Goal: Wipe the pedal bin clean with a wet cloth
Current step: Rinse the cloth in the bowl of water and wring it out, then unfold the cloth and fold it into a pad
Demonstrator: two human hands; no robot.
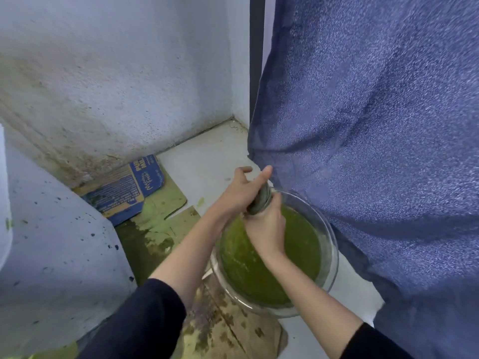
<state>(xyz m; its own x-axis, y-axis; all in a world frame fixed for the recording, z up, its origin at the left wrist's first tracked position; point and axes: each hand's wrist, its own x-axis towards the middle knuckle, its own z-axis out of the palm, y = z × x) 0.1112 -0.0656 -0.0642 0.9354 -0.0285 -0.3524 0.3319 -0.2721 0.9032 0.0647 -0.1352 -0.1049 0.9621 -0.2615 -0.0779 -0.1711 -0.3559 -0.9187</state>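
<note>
Tiled floor (204, 161): both hands twist cloth (261, 200) over green-water bowl (334, 255)

We're looking down at a pale floor (207, 161) in a corner. Flattened cardboard (160, 221) lies right on it along the wall, pretty stained with green and dark wet patches, and one piece has a blue printed panel (129, 190). A clear glass bowl (333, 257) full of murky green water sits on the floor too, its near edge overlapping the cardboard.
</note>
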